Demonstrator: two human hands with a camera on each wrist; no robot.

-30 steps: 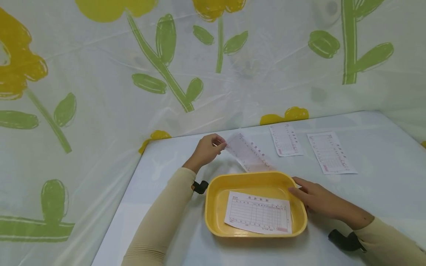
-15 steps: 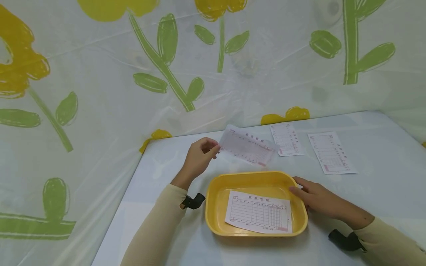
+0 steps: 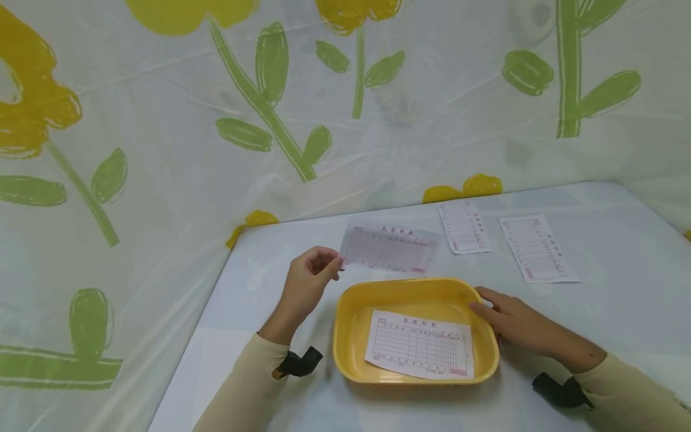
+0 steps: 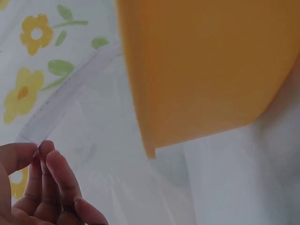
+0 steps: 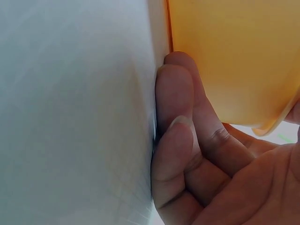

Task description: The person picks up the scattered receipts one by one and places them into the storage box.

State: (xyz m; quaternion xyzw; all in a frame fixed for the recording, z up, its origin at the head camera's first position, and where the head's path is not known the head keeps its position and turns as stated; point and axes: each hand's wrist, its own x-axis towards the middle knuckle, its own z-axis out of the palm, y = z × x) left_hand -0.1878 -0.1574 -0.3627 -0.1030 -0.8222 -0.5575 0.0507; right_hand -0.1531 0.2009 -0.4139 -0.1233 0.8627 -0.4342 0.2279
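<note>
Between thumb and fingertips, my left hand [image 3: 308,285] pinches the left edge of a thin printed receipt slip [image 3: 388,247], raised behind the tray. In the left wrist view this slip [image 4: 70,96] bows away from the fingers. A yellow plastic tray [image 3: 405,289] stands on the table, with another receipt slip [image 3: 418,345] lying flat inside. My right hand [image 3: 520,324] grips the tray's right side, thumb over the rim. From the right wrist view, the other fingers [image 5: 176,98] lie low along the tray's outer wall [image 5: 234,56], close to the table.
Two more receipt slips lie on the white table [image 3: 604,324] behind and right of the tray: one nearer the back [image 3: 464,227], the other slip [image 3: 538,248] further right. A flower-printed sheet [image 3: 162,120] hangs behind the table and along its left side.
My left hand has moved left and nearer with its slip, which has turned from slanting to nearly level behind the tray. The right hand and tray have stayed in place.
</note>
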